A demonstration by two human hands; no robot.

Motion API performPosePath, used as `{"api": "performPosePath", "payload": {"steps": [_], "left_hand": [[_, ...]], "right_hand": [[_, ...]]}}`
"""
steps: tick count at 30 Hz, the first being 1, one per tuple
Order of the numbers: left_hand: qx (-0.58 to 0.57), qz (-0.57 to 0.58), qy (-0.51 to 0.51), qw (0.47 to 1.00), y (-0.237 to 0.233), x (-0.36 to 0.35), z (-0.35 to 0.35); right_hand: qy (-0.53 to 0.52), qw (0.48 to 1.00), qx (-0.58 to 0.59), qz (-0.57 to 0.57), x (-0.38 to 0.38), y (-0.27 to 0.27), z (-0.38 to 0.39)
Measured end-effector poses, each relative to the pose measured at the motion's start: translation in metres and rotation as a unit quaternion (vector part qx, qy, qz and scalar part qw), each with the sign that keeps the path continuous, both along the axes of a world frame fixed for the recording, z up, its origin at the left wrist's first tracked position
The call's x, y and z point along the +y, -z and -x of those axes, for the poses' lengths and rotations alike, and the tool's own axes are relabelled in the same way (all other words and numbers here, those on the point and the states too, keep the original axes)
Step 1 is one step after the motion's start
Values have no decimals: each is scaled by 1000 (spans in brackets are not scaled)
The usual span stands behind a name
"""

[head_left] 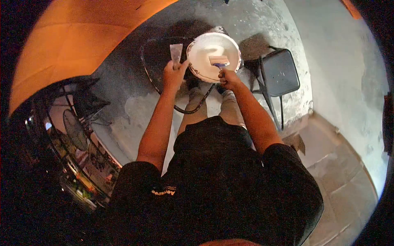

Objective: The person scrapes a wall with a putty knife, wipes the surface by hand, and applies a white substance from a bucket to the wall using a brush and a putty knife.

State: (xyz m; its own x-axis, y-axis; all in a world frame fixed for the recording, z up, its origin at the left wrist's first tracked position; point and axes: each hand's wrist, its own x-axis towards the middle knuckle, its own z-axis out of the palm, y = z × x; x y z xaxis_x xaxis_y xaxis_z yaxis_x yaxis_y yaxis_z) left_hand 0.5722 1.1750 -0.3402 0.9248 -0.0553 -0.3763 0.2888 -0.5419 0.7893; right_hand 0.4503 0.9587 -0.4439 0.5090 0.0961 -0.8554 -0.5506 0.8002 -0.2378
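Observation:
A white basin with a patterned rim (196, 73) stands on the floor in front of my feet, with pale material inside. My left hand (174, 76) is closed on a flat-bladed scraper (176, 53), its blade pointing up, just left of the basin. My right hand (230, 80) grips the handle of a brush (219, 61) with a blue band and pale bristles. The brush head is over the inside of the basin; whether it touches the contents I cannot tell.
A black chair (281, 71) stands right of the basin, near the pale wall (340, 53). A dark hose (191, 110) curves over the floor around the basin's left. Orange fabric (78, 41) hangs at upper left. Cluttered items lie at lower left.

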Motion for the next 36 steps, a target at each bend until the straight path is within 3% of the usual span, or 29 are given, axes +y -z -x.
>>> {"api": "performPosePath", "payload": {"steps": [1,4,6,7,10,11,16,18,20,22,23,25,28,31,33,36], "left_hand": [[8,4,9,1000,12,-3,-17],[-26,-12,51,998,61,-8,-55],[-88,-109,43,989,103,-26,-78],[-19,-106,78,991,110,-28,-87],[-62,-134,98,984,166,-23,-87],[46,-111,96,988,175,-19,-86],[189,-15,81,979,181,-23,-88],[152,-78,143,975,178,-28,-89],[106,-57,138,983,210,-25,-76],[-90,-84,164,979,226,-24,-74],[-87,-84,166,979,233,-23,-68],[6,-186,243,952,158,-33,-71],[-81,-147,237,957,166,-28,-67],[-23,-180,271,945,163,-27,-69],[-33,-183,265,946,161,-28,-67],[-49,-187,267,944,159,-25,-63]], "right_hand": [[3,999,22,43,2,1,-2],[23,999,19,26,6,21,-22],[60,998,9,11,4,18,-45],[75,996,17,40,7,14,-56],[107,981,67,146,14,8,-89],[117,983,53,134,9,9,-98],[124,985,-22,119,-15,37,-135],[147,980,33,133,-17,34,-146],[187,973,20,136,-23,37,-148],[167,974,21,153,-23,36,-144],[179,971,3,158,-22,36,-142],[192,968,-14,159,-21,42,-139],[217,968,-34,124,-25,49,-131],[264,959,-21,98,-28,60,-124],[294,953,-67,30,-33,66,-121],[347,937,-35,19,-31,64,-119]]}}
